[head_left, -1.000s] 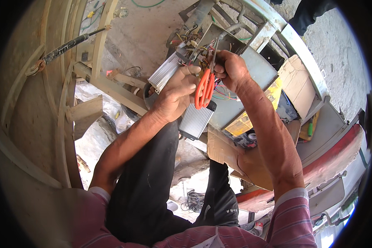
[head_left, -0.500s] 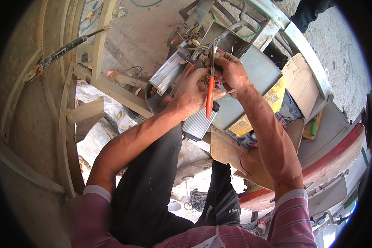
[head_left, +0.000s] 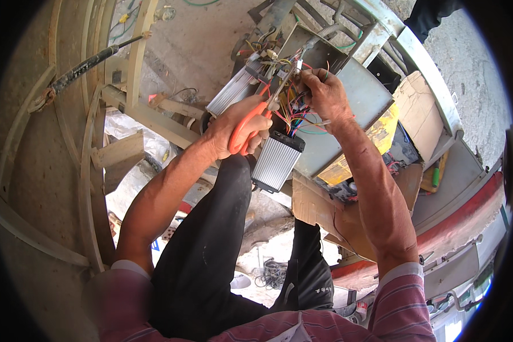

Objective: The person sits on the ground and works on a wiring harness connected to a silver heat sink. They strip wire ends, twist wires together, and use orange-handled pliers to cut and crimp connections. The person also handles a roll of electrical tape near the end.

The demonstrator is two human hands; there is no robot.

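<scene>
My left hand (head_left: 239,128) is closed round the orange handles of a pair of scissors (head_left: 246,126), whose long metal blades point up and right into a bunch of wires. Beside the blade tips, my right hand (head_left: 326,94) pinches thin wires (head_left: 305,67); its fingertips partly hide them. Below the hands lies a finned silver controller box (head_left: 276,162) with a black end, from which many coloured wires (head_left: 295,114) fan out. A second finned silver box (head_left: 233,91) sits to the left, behind my left hand, with tangled wires and connectors at its upper end.
A grey metal panel (head_left: 353,97) and open metal tray lie under the wires. On the right are a yellow battery-like box (head_left: 382,132), cardboard (head_left: 319,199) and a curved metal frame (head_left: 424,68). A beige frame (head_left: 137,62) with a gas strut (head_left: 85,61) stands at left.
My left hand has moved left and down, turning the scissors from upright to a slant. The coloured wires above the lower box now show. My right hand stays nearly in place.
</scene>
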